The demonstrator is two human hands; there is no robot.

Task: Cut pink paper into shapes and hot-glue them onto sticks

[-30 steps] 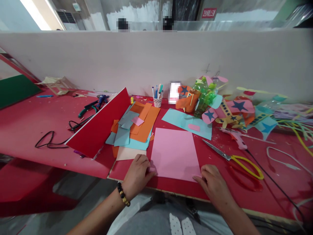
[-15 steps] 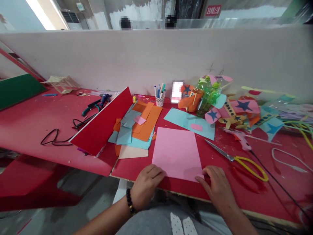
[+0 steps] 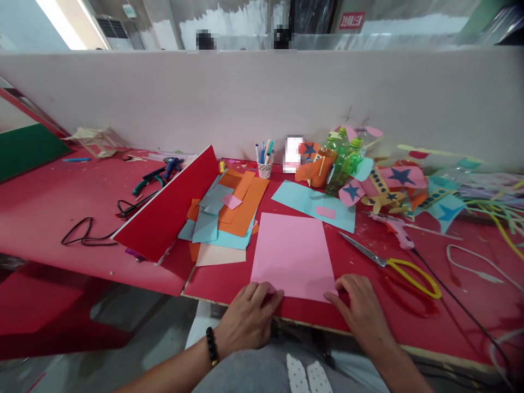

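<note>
Standing here, I'm seeing both hands working at the bench's front edge. Left hand is resting half-curled on the pink sheet's near edge; right hand is bending thumb and fingers at its near-right corner. Can't tell if either is pinching. Sheet's lying just inside that front edge, scissors lying right of it. Green bottles are standing near the back edge.
</note>
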